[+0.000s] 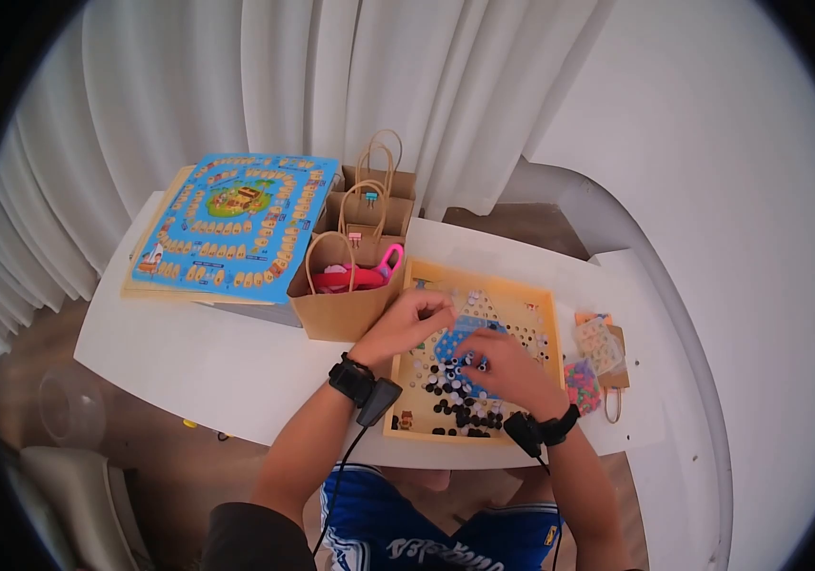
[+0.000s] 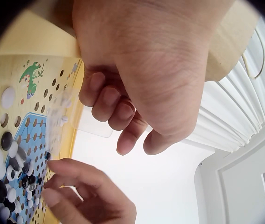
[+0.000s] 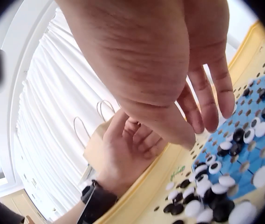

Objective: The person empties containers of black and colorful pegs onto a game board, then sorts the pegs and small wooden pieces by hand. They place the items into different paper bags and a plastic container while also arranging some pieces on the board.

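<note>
The left hand (image 1: 415, 319) rests over the upper left part of the yellow peg board (image 1: 537, 303), its fingers curled under the palm; in the left wrist view a small clear plastic piece (image 2: 83, 122) sits right at those curled fingertips, and the grip appears to pinch its edge, though the exact contact is partly hidden by the knuckles. The right hand (image 1: 507, 366) lies just right of and below the left one, fingers extended and relaxed over the board's blue centre field (image 1: 466, 328), fingertips at the black and white pegs (image 1: 465, 404); this grip is loose and holds nothing that can be seen. The pegs are clustered directly beneath and toward the person from the right hand, seated in the board's holes. Immediately left of the left hand stands an open brown paper bag (image 1: 343, 306) with pink items inside, touching the board's left edge. Beyond that bag stand further small paper bags (image 1: 376, 205), and left of them a blue game board (image 1: 236, 224) lies flat. To the right of the right hand, near the board's edge, lie packets of coloured beads (image 1: 586, 376). All stand on a white bench (image 1: 179, 366).
</note>
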{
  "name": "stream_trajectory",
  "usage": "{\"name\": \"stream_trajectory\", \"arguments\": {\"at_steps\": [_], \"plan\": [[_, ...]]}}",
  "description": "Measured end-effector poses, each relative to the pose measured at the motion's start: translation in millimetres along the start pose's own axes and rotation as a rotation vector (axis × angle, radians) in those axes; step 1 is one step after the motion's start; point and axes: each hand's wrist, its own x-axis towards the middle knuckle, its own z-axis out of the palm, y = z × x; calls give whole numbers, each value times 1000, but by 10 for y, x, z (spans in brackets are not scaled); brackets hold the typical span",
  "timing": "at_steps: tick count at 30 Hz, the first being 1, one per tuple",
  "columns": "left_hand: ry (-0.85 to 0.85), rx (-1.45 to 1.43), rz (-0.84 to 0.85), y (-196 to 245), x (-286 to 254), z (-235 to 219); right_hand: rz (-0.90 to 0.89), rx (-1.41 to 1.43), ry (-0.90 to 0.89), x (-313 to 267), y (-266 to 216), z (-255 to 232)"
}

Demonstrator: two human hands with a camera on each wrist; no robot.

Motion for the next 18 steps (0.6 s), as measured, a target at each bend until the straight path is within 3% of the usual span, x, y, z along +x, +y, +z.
{"name": "stream_trajectory", "arguments": {"at_steps": [2,18], "plan": [[2,0,3,-6,3,7,41,-14,-117,-68,-51,89],[-37,8,-6,-70,16,-40,-14,-66,-106,-219,45,209]]}}
